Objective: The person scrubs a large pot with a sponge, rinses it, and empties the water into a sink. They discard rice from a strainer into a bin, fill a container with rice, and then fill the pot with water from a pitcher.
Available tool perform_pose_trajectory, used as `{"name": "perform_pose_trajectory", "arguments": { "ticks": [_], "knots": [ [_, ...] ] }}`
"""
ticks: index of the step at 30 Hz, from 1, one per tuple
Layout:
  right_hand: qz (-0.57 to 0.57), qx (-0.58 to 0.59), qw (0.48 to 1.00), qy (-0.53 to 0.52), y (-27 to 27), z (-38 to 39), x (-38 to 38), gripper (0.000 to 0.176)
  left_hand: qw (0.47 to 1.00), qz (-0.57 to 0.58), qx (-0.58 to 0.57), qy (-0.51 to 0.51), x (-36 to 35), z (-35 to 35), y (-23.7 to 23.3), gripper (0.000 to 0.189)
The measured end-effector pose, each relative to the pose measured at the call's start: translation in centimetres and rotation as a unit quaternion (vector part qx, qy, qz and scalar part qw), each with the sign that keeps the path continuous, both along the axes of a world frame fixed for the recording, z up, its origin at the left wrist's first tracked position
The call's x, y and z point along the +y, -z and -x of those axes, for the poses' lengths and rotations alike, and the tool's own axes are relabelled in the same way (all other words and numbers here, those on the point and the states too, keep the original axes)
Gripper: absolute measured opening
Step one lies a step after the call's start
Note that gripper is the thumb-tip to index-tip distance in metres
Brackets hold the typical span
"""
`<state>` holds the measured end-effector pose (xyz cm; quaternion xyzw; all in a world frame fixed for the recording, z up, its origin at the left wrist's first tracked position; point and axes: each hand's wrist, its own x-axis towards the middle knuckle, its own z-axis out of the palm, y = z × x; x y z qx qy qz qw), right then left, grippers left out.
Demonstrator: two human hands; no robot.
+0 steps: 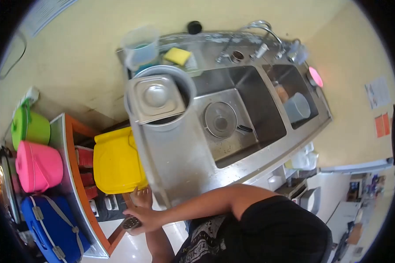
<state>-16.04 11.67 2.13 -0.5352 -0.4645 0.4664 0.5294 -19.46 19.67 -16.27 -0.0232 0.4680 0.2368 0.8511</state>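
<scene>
My right hand [141,218] is closed around a small metallic object [131,224] at the lower left, below the counter's edge. My left hand [141,196] sits just above it, fingers spread and touching the lower edge of a yellow plastic container [116,162]. Both arms reach out from my black shirt at the bottom. On the steel counter [180,162] stands a large metal pot [162,118] with a square steel lid [156,98] lying across its mouth.
A double steel sink [250,101] holds a strainer [220,119] on the left and a pale cup [297,107] on the right. A yellow sponge [177,56] and clear jug [140,48] stand behind. Green [30,127], pink [38,166] and blue [52,228] containers sit on an orange shelf.
</scene>
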Motion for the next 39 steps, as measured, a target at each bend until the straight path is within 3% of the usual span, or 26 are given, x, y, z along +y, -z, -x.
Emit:
{"name": "perform_pose_trajectory", "arguments": {
  "ticks": [1, 2, 3, 4, 5, 6, 8, 9, 10, 11, 13, 14, 17, 20, 21, 24, 26, 30, 32, 34, 35, 36, 37, 38, 39],
  "knots": [
    [-0.049, -0.008, 0.998, 0.027, -2.3, -1.7, -2.8, 0.075, 0.960, -0.191, 0.143, 0.148, -0.5, 8.2, 2.6, 0.039],
    [-0.095, -0.012, 0.994, 0.054, -5.0, -5.6, -6.2, 0.075, 0.843, -0.363, 0.280, 0.283, 1.7, 11.2, 4.3, 0.040],
    [-0.086, 0.014, 0.994, 0.068, -7.1, -9.4, -9.6, 0.076, 0.661, -0.504, 0.393, 0.393, 5.9, 11.1, 5.5, 0.041],
    [-0.078, 0.038, 0.993, 0.079, -8.4, -13.4, -13.1, 0.077, 0.430, -0.605, 0.476, 0.472, 5.7, 11.0, 6.5, 0.041],
    [-0.060, 0.013, 0.994, 0.091, -8.8, -17.4, -16.4, 0.076, 0.714, -0.469, 0.440, 0.276, 4.3, 9.9, 2.7, 0.038],
    [-0.026, -0.053, 0.990, 0.131, -8.3, -21.4, -19.9, 0.074, 0.898, -0.272, 0.343, 0.037, 1.9, 7.8, -4.4, 0.035],
    [0.077, -0.184, 0.954, 0.224, -7.3, -29.6, -26.0, 0.069, 0.818, -0.358, 0.450, -0.024, -4.4, 1.6, -16.1, 0.034],
    [0.137, -0.298, 0.905, 0.271, -4.6, -33.4, -28.6, 0.070, 0.801, -0.398, 0.446, -0.030, -6.0, 1.0, -17.9, 0.035],
    [0.188, -0.320, 0.882, 0.291, -4.2, -37.3, -30.9, 0.071, 0.794, -0.403, 0.453, -0.036, -7.2, 0.5, -18.9, 0.035],
    [0.160, -0.406, 0.845, 0.308, -1.9, -41.1, -32.9, 0.070, 0.775, -0.438, 0.455, -0.018, -8.3, 0.1, -19.7, 0.035],
    [0.158, -0.415, 0.823, 0.354, -1.5, -47.0, -34.2, 0.070, 0.716, -0.496, 0.490, 0.039, -10.5, 0.1, -21.0, 0.033],
    [0.144, -0.414, 0.828, 0.350, -1.5, -49.5, -33.4, 0.070, 0.712, -0.498, 0.494, 0.025, -11.8, 0.8, -21.5, 0.033],
    [0.067, -0.398, 0.814, 0.417, -2.1, -55.3, -29.5, 0.067, 0.527, -0.594, 0.599, 0.107, -15.8, 1.1, -24.2, 0.029],
    [0.019, -0.496, 0.808, 0.317, -3.1, -57.0, -22.3, 0.059, 0.461, -0.591, 0.647, 0.137, -19.4, 0.6, -26.4, 0.029],
    [0.035, -0.511, 0.811, 0.284, -3.1, -57.3, -19.8, 0.056, 0.455, -0.599, 0.648, 0.124, -20.0, 0.6, -26.6, 0.029],
    [0.032, -0.523, 0.772, 0.359, 0.6, -58.6, -13.0, 0.048, 0.477, -0.615, 0.608, 0.157, -20.9, -0.8, -26.0, 0.031],
    [0.002, -0.627, 0.628, 0.461, 2.4, -59.2, -11.0, 0.041, 0.436, -0.635, 0.598, 0.221, -21.2, -2.3, -26.9, 0.034],
    [-0.010, -0.544, 0.685, 0.485, 0.7, -54.3, -13.8, 0.034, 0.469, -0.672, 0.521, 0.240, -21.2, -4.4, -27.5, 0.029],
    [-0.032, -0.374, 0.799, 0.469, 2.6, -53.1, -17.3, 0.030, 0.450, -0.686, 0.512, 0.255, -21.1, -5.3, -27.4, 0.027],
    [0.015, -0.249, 0.832, 0.496, 10.1, -52.8, -21.4, 0.022, 0.470, -0.672, 0.510, 0.259, -20.7, -5.8, -26.5, 0.027],
    [0.170, -0.153, 0.820, 0.524, 12.9, -52.3, -23.8, 0.026, 0.453, -0.692, 0.486, 0.282, -20.8, -7.2, -26.8, 0.027],
    [0.330, -0.180, 0.800, 0.467, 17.2, -51.9, -26.6, 0.046, 0.435, -0.712, 0.462, 0.301, -20.8, -7.9, -27.1, 0.027],
    [0.511, -0.128, 0.760, 0.380, 15.8, -50.4, -28.3, 0.069, 0.411, -0.711, 0.458, 0.340, -20.5, -8.0, -27.0, 0.026],
    [0.577, -0.187, 0.754, 0.253, 18.4, -48.8, -29.9, 0.077, 0.418, -0.708, 0.461, 0.334, -20.6, -8.1, -27.2, 0.026],
    [0.578, -0.228, 0.750, 0.226, 20.6, -46.8, -31.9, 0.078, 0.415, -0.711, 0.440, 0.358, -20.8, -8.1, -27.7, 0.026]
  ]
}}
